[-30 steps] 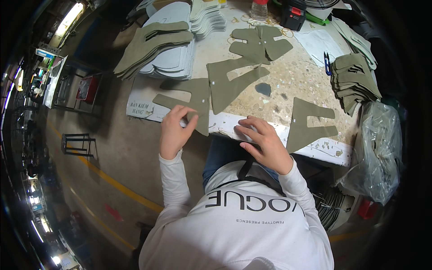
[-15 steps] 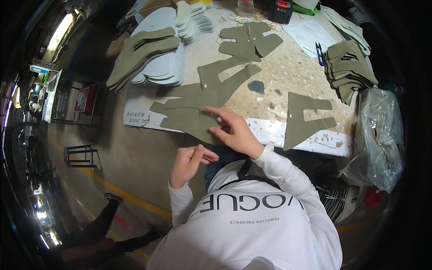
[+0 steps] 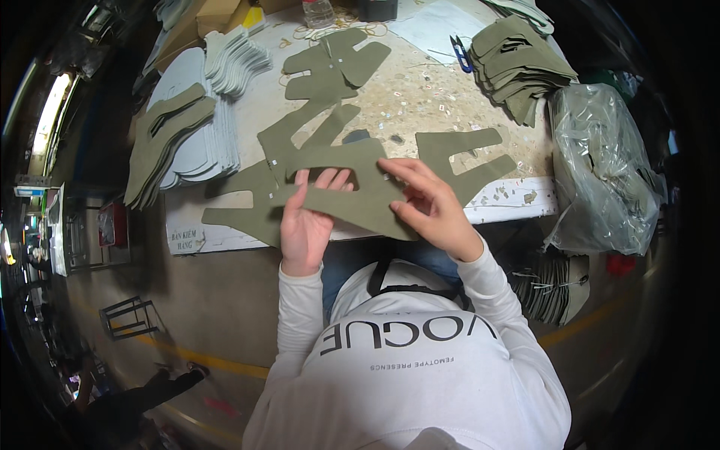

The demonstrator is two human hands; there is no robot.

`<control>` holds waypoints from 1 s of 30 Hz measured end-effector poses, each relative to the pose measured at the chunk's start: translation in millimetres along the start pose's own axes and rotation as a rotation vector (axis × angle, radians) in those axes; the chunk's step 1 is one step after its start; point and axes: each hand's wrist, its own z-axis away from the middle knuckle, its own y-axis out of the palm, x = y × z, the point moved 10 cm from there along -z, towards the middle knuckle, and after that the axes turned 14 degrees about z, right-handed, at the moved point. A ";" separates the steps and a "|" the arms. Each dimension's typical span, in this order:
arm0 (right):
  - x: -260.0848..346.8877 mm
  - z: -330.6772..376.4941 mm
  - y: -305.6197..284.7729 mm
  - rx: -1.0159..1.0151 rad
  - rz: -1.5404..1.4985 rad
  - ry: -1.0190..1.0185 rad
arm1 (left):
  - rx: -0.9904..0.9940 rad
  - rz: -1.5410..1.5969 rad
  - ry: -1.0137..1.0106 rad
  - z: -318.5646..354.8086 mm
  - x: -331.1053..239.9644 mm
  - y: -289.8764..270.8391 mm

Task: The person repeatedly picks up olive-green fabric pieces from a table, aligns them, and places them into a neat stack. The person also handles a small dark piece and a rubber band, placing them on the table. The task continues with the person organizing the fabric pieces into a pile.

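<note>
Slotted olive piece now held by both hands over the worktop's front edge.
The slotted olive piece [image 3: 371, 180] is gripped at its lower prong by the left hand [image 3: 309, 225], empty half a second ago; its right edge is met by the half-curled right hand [image 3: 431, 206], whose pinch cannot be told. Its support, seemingly, has passed from the worktop [image 3: 397, 112] to the hands.

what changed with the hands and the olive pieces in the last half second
The left hand, apart from the pieces before, has moved forward and taken hold of a slotted olive piece. That piece, which overlapped the leftmost olive piece, is now further right, with the right hand at its right end. The rightmost olive piece and blue snips stayed put.
</note>
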 end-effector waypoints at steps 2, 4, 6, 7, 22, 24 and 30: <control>-21.1 3.0 -10.9 -0.066 0.055 0.135 | -0.002 -0.040 -0.009 -10.6 6.2 2.2; -20.5 10.8 -22.2 -0.143 0.174 0.094 | -0.003 -0.174 0.019 -15.4 7.0 4.6; -22.6 19.5 -25.4 -0.156 0.221 0.099 | -0.084 -0.382 0.198 -9.1 -11.4 3.1; -20.1 24.2 -26.0 -0.180 0.197 0.075 | -0.131 -0.547 0.305 -1.8 -22.9 5.3; -5.1 62.0 -37.5 -0.097 0.804 -0.035 | 0.494 -1.713 0.529 49.2 74.9 58.2; -3.5 64.7 -37.3 -0.171 0.834 -0.089 | 0.485 -1.693 0.566 49.0 75.2 55.3; -5.3 76.1 -36.0 -0.258 0.799 -0.165 | 0.471 -1.638 0.601 50.2 74.3 55.2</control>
